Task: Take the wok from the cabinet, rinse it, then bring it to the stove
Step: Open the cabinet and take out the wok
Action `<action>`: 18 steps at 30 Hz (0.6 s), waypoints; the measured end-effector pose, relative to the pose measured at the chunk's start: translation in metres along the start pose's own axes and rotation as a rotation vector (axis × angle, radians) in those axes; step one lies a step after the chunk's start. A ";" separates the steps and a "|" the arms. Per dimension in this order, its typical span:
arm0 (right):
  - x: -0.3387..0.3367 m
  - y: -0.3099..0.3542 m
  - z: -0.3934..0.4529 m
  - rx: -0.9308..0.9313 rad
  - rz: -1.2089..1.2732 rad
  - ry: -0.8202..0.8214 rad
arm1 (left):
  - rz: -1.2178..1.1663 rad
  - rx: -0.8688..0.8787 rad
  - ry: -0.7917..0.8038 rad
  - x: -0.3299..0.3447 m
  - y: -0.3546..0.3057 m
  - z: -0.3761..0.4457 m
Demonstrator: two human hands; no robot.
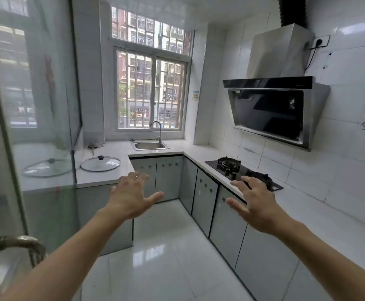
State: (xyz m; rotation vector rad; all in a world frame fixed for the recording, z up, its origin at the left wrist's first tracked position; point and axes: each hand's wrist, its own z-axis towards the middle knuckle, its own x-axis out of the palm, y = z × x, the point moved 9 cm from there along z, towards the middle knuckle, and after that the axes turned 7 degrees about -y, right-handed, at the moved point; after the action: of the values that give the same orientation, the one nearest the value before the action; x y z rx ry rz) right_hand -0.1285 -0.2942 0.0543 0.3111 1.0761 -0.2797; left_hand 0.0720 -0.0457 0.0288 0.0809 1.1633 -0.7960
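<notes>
Basically L hand (131,197) & R hand (256,205) spread, holding nothing, over floor (166,246) btwn cabinets (205,203).

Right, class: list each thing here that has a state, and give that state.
Left hand: open, empty.
Right hand: open, empty.
Cabinet doors: shut.
Tap: no water seen running.
Sink: looks empty.
Stove: no flame, no pan.
Glass lid: flat on counter.
</notes>
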 end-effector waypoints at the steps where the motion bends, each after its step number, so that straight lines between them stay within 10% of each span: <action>1: 0.004 -0.002 0.004 0.003 0.010 0.007 | -0.003 0.000 -0.003 0.002 0.000 0.005; 18: 0.136 -0.091 0.190 -0.084 0.109 0.008 | 0.343 0.094 -0.010 0.120 -0.048 0.163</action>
State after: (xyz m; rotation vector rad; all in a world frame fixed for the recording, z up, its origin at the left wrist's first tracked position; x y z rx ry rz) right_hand 0.0528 -0.4599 0.0062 0.2950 1.0721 -0.1361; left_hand 0.1910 -0.2158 0.0130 0.3454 1.0651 -0.5454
